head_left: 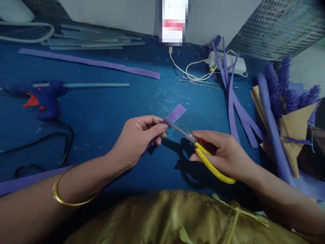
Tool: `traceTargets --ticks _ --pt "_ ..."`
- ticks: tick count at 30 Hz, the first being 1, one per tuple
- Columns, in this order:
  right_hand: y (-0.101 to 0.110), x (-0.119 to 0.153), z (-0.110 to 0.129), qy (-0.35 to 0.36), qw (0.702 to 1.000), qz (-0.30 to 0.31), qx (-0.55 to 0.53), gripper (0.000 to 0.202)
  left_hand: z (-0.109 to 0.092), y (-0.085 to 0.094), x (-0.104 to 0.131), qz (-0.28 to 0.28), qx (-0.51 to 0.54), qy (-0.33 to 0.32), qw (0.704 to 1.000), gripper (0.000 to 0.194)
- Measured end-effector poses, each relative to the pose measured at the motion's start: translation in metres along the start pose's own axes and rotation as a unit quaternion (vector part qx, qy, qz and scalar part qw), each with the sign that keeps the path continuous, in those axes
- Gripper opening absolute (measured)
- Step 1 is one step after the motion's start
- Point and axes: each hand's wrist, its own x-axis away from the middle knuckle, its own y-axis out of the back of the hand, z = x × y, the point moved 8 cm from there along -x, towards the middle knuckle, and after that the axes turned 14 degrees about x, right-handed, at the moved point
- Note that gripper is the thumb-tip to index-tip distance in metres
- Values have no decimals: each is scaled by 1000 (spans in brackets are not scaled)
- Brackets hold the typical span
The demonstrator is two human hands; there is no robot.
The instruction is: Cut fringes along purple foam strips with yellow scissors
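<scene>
Between the thumb and fingers of my left hand [143,137] is a purple strip [177,114], which looks like crepe paper or thin felt. Its short free end sticks out up and to the right of my fingertips. My right hand [223,149] is wrapped round the yellow handles of a pair of scissors [213,167]. Their blades point up and left and lie across the strip, right by my left thumb. Whether the blades are fully closed I cannot make out. Part of the strip below my left hand is hidden.
A blue glue gun [48,98] with a glue stick lies left on the blue table [101,105]. Another purple strip [88,62] and clear glue sticks [88,39] are behind. To the right are hanging purple strips [231,98], a white power strip [228,62] and a wrapped purple bouquet [291,112].
</scene>
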Motion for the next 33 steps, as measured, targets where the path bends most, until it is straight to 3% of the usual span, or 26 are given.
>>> traceTargets --ticks 7,33 --pt "-1 0 0 -2 1000 -2 24 57 -1 3 2 -26 -13 -22 999 8" --pt "1 2 7 24 998 3 54 49 -4 3 4 -44 -31 -31 998 8"
